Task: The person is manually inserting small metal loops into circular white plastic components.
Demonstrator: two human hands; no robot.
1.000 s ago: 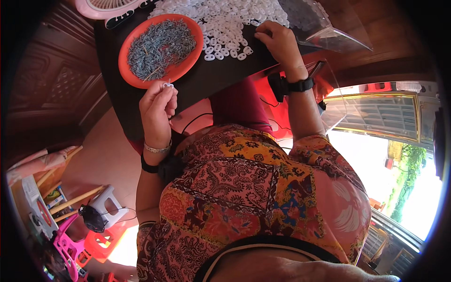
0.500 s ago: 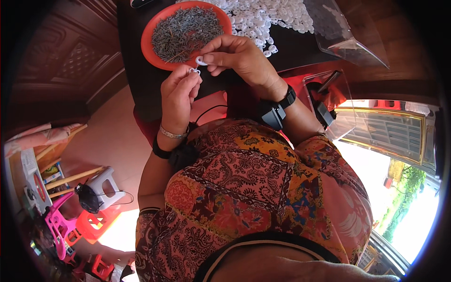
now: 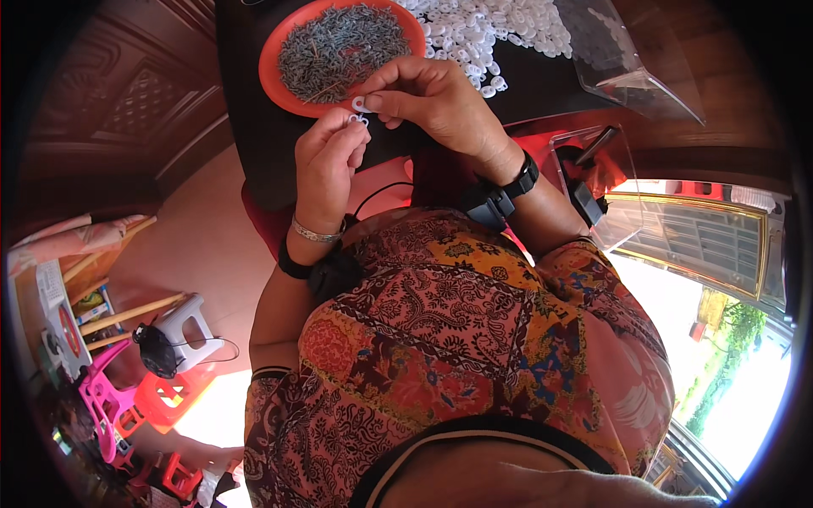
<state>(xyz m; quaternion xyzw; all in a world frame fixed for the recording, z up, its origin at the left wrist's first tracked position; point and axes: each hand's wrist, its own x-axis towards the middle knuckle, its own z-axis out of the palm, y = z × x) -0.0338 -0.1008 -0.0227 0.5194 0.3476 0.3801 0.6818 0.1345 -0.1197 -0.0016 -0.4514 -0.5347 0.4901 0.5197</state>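
Observation:
In front of me, over the near rim of an orange bowl (image 3: 271, 72), my two hands meet. My left hand (image 3: 329, 161) pinches a small white plastic ring-like piece (image 3: 360, 119) between thumb and fingers. Just above it, my right hand (image 3: 436, 102) grips another white plastic piece with a hole (image 3: 359, 104), its thumb and forefinger closed on the edge. The two pieces are close together; whether they touch I cannot tell. Grey screws (image 3: 343, 51) fill the bowl. To its right lies a spread of many white plastic pieces (image 3: 487, 38).
The bowl and pieces rest on a dark table (image 3: 246, 118). A clear plastic tray (image 3: 648, 97) lies at its right end. Below that, a clear container (image 3: 627, 224) holds dark items. Pink (image 3: 102, 398), red (image 3: 174, 398) and grey (image 3: 196, 330) plastic stools are on the floor to the left.
Both hands have risen slightly, each still holding its white piece. The piece in my right hand has turned a little. The whole view has shifted slightly.

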